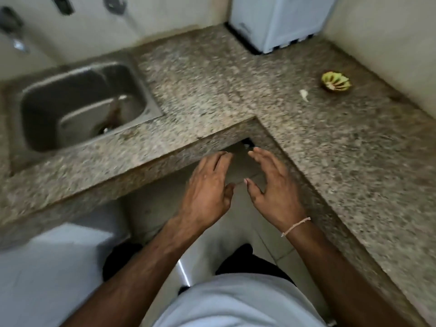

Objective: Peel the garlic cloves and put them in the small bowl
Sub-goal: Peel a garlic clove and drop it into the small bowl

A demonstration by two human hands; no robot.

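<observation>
Both hands hang in front of the inner corner of the tabletop (236,74), below its edge and over the floor. The left hand (208,190) has its fingers straight and loosely spread, palm down, and holds nothing. The right hand (274,187) is likewise spread and bare, thumb apart from the fingers. The two are near each other but not touching.

Well ahead and to the right of the right hand lies one white garlic clove (304,94) on the tabletop; whether it is peeled I cannot tell. Just beyond it sits a small green bowl (336,81) holding pale pieces, probably cloves already done. Ahead and to the left of the left hand is a sink (82,102).

By this showing the work seems well along: one loose clove left to deal with.
</observation>
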